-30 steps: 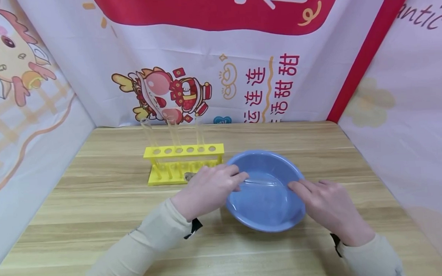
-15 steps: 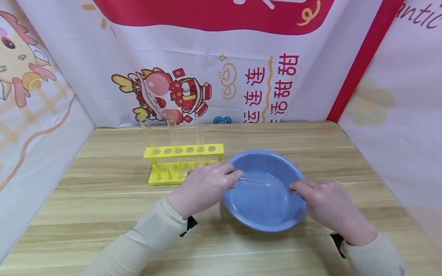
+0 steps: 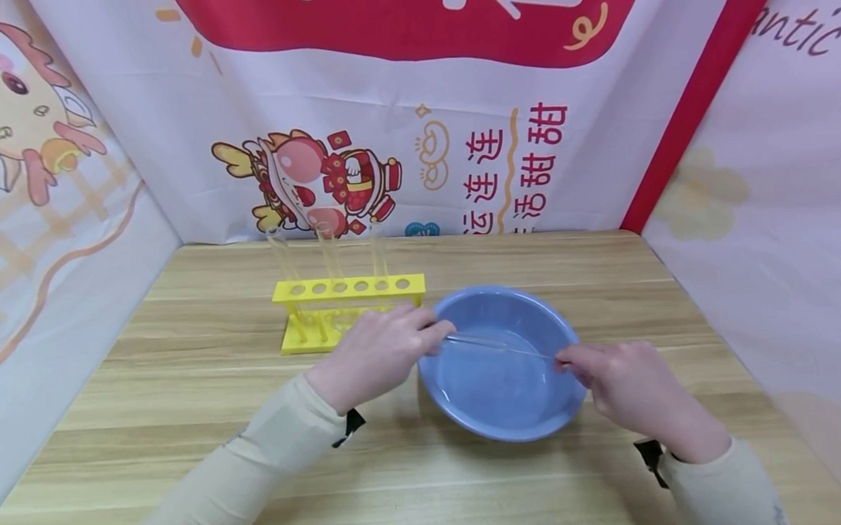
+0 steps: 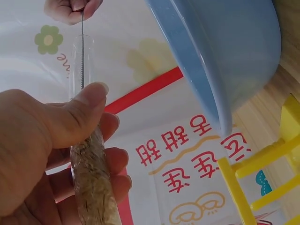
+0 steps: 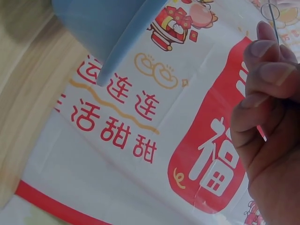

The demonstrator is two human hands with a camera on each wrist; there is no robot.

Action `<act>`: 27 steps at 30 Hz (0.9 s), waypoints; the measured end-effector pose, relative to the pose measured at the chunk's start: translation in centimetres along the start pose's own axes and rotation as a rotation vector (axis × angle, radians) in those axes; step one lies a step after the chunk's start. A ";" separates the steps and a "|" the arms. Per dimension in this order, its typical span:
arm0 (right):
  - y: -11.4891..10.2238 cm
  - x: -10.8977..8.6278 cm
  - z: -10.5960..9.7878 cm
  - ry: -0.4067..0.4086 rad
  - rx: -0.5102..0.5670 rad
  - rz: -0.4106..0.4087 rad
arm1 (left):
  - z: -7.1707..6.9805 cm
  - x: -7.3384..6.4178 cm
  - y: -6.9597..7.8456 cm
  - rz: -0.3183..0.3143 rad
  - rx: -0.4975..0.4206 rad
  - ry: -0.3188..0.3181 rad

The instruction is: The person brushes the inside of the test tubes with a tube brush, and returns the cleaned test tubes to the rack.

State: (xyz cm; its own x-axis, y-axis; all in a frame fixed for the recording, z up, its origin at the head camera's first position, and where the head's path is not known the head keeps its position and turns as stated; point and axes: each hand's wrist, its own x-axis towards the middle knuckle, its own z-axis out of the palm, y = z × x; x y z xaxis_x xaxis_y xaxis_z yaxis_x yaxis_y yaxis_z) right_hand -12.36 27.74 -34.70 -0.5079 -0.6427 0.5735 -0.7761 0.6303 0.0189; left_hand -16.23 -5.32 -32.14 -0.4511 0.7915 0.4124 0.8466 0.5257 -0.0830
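Observation:
Over the blue basin [image 3: 502,402], my left hand [image 3: 375,353] holds a clear test tube [image 3: 473,340], its mouth toward my right hand. Inside the tube, in the left wrist view, sits the pale, brownish bristle head of a test tube brush [image 4: 94,183]. The brush's thin twisted wire [image 4: 83,51] comes out of the tube mouth. My right hand [image 3: 636,386] pinches the end of that wire above the basin's right rim. In the right wrist view, curled right fingers [image 5: 262,72] hold the wire, with the tube's round mouth [image 5: 270,10] beyond.
A yellow test tube rack [image 3: 352,288] stands left of the basin, with three clear test tubes [image 3: 328,258] upright in it. The left hand is close in front of the rack. Printed cloth [image 3: 414,77] hangs behind and beside the wooden table [image 3: 189,410].
My left hand has shifted left with the tube, while the right has moved slightly right. A longer stretch of wire now shows outside the tube. Bristles seen left of the left hand are now hidden.

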 end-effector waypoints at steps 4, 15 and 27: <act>0.3 -0.1 -0.3 -0.021 0.043 0.003 | -0.1 -0.1 -0.2 -0.001 -0.002 0.008; 1.0 -0.6 -0.9 -0.078 0.194 0.079 | -0.5 -0.2 -0.7 -0.007 -0.013 0.001; 1.9 -1.4 -1.1 -0.084 0.324 0.089 | -0.7 -0.7 -1.3 -0.007 0.028 0.019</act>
State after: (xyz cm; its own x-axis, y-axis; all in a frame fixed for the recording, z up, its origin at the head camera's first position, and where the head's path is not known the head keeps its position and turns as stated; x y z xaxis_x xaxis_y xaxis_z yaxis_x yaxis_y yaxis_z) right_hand -12.72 30.30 -34.59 -0.5973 -0.6339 0.4914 -0.7991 0.5228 -0.2969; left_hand -16.79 -6.77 -31.68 -0.4516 0.7817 0.4302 0.8349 0.5403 -0.1052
